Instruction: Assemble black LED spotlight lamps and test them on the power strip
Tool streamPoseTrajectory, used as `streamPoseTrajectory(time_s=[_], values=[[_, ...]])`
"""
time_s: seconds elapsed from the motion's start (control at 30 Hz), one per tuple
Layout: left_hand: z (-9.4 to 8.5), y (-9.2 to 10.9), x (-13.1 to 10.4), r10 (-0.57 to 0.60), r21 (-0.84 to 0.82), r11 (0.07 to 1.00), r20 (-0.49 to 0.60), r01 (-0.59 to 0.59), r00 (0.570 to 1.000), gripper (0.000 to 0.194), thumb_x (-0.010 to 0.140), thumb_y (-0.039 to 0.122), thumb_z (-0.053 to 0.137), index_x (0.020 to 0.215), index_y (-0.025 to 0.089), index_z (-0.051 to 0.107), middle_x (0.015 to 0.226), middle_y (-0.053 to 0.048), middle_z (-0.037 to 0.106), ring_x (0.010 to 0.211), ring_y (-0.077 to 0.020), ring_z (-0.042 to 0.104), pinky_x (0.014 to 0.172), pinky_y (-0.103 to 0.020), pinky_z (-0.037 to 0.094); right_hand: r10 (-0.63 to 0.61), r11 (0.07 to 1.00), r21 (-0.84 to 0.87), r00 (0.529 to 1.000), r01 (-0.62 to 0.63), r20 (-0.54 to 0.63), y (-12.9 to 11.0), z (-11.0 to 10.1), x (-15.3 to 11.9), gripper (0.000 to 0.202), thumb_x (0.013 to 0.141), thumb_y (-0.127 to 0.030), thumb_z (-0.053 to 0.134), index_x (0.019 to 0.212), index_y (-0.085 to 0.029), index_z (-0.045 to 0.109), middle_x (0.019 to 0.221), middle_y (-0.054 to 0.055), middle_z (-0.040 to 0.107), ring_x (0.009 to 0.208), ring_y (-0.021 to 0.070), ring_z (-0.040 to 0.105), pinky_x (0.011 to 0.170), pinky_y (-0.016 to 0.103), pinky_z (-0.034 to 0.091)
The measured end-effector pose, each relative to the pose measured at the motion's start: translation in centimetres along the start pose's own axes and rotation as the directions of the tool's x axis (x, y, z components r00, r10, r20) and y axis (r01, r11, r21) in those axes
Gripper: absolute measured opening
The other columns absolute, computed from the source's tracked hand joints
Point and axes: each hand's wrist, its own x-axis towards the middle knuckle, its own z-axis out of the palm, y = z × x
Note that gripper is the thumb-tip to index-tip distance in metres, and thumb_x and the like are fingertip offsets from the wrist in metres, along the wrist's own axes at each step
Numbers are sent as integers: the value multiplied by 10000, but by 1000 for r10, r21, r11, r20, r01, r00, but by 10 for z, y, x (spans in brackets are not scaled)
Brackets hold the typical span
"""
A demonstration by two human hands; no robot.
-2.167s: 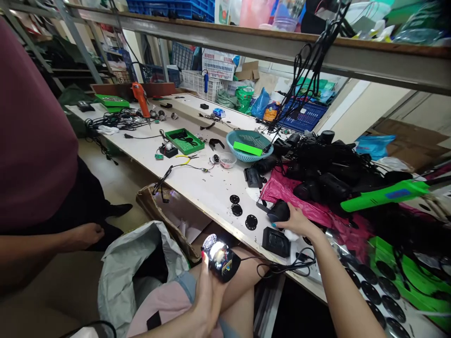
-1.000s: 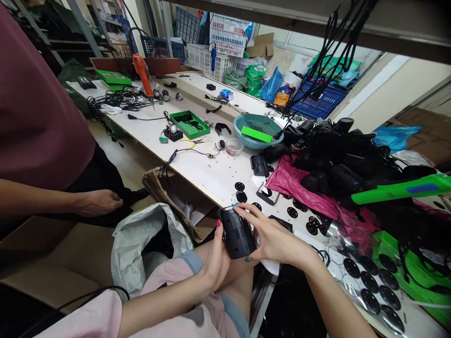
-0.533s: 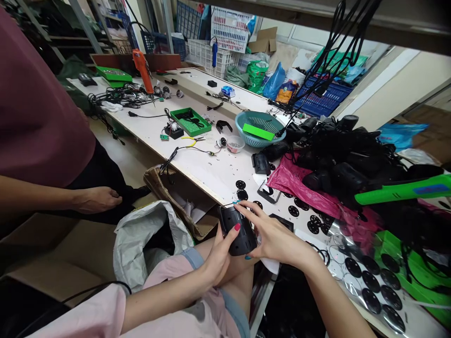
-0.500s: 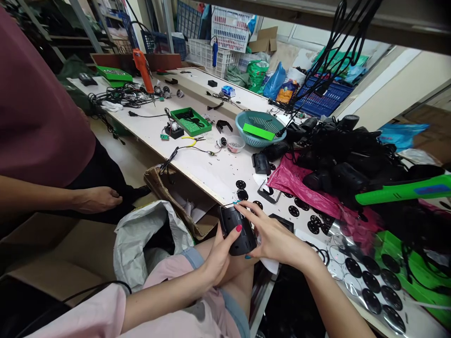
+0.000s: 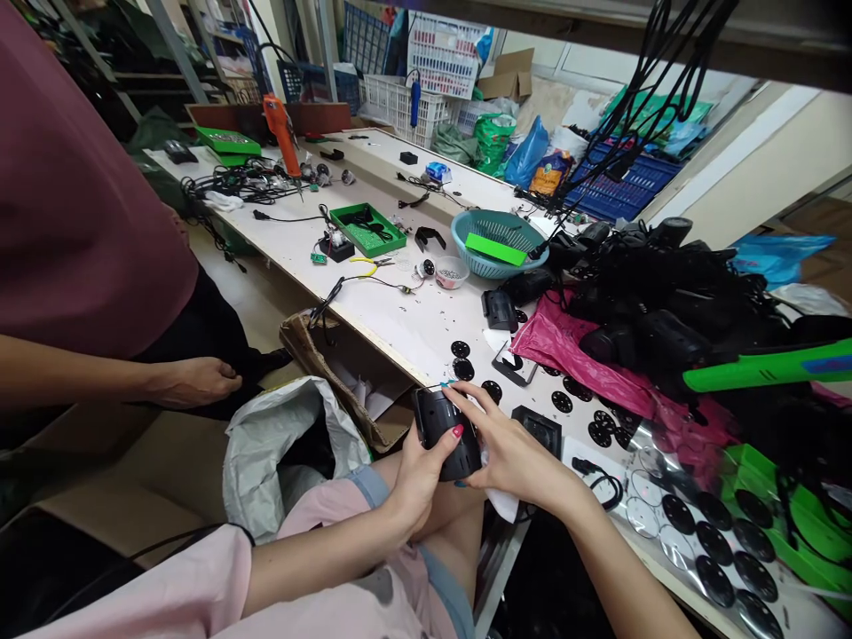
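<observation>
A black plastic housing [image 5: 447, 433] is held over my lap, by the table's near edge. My left hand [image 5: 421, 470] grips it from the left and below, with the thumb across its front. My right hand [image 5: 509, 448] holds its right side, fingers at the top edge and thumb low down; something white shows beneath this hand. Just beyond lie black perforated discs [image 5: 462, 368] on the white table [image 5: 406, 328]. To the right of the hands is a black square part [image 5: 538, 430], and a second black housing [image 5: 499, 311] lies farther back.
A person [image 5: 86, 204] stands at the left, one hand hanging low. A white sack [image 5: 256, 461] and cardboard box [image 5: 303, 351] are beside my lap. A teal basket [image 5: 499, 232], green tray [image 5: 392, 238], orange screwdriver [image 5: 283, 133] and heaped black parts [image 5: 658, 302] are on the table.
The view has shifted a little, so the table and its objects appear slightly farther right. Both hands still hold the black housing in nearly the same pose.
</observation>
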Motion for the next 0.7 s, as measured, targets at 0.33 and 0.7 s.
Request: streamPoseTrajectory(time_s=[0.33, 0.7], values=[[1, 17, 3, 60, 82, 994, 141, -72, 988, 625, 677, 364, 837, 1238, 190, 624, 1143, -110, 710, 1079, -316, 643, 932, -414, 515, 7, 987, 162, 990, 16, -140, 5, 5, -5, 1083, 641, -293, 827, 1529, -395, 215, 1621, 51, 162, 1399, 303, 397, 1094, 453, 421], [2, 12, -6, 99, 159, 976, 275, -147, 956, 600, 691, 316, 833, 1236, 209, 605, 1200, -109, 698, 1121, -303, 636, 960, -397, 502, 228, 825, 566, 922, -12, -313, 16, 4, 9, 594, 661, -372, 810, 1200, -228, 607, 1221, 55, 653, 1154, 269, 588, 1010, 410, 455]])
